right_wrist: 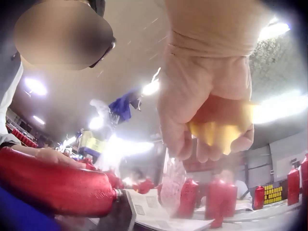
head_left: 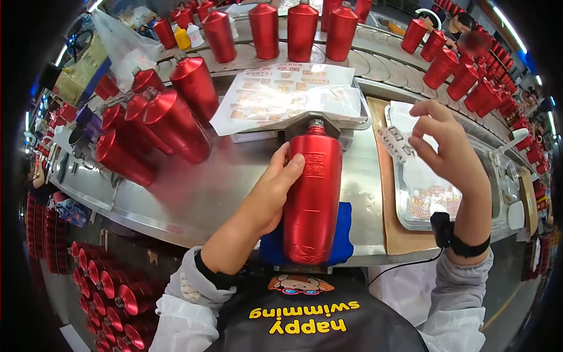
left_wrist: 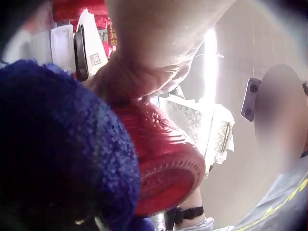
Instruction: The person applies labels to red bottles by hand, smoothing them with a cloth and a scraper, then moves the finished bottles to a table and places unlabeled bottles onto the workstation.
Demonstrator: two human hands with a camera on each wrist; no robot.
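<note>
A glossy red bottle (head_left: 314, 199) with embossed markings leans over a blue cloth (head_left: 346, 232), its neck against a dark notched support (head_left: 331, 126). My left hand (head_left: 272, 188) grips its left side, thumb on the front near the shoulder. To the right, my right hand (head_left: 448, 144) is raised, pinching a clear printed sticker (head_left: 394, 144) between thumb and fingertips. In the right wrist view the sticker (right_wrist: 172, 180) hangs below the fingers as a see-through strip. Under that hand, a metal tray (head_left: 404, 214) holds sticker sheets with gold print.
Several red bottles (head_left: 176, 126) stand at the left of the metal table (head_left: 193, 199). A printed sheet (head_left: 252, 97) lies behind the support. Further back, a conveyor (head_left: 375, 67) carries more bottles. Stacked bottles (head_left: 132, 299) fill the lower left, below the table edge.
</note>
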